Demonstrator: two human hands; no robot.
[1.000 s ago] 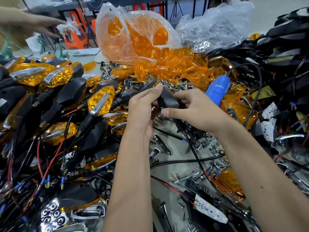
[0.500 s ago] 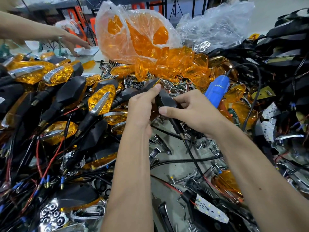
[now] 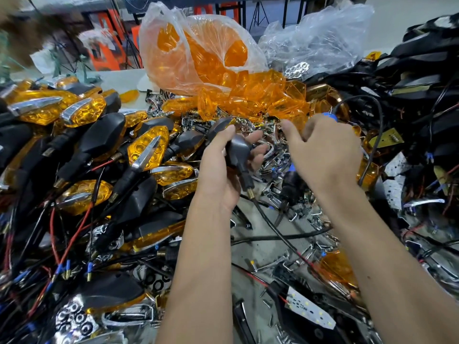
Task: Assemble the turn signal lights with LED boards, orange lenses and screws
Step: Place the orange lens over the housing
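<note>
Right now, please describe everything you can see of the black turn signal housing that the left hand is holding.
The black turn signal housing looks like matte dark plastic, with a wide rounded body that narrows into a ribbed stem. The stem ends in a brass-coloured threaded tip, and a thin black cable runs from it down toward the table. It is held above the parts pile, tilted, its back to the camera, stem pointing down and right. The left hand grips it, thumb across the top. The right hand is apart from it. Its front is hidden.
</note>
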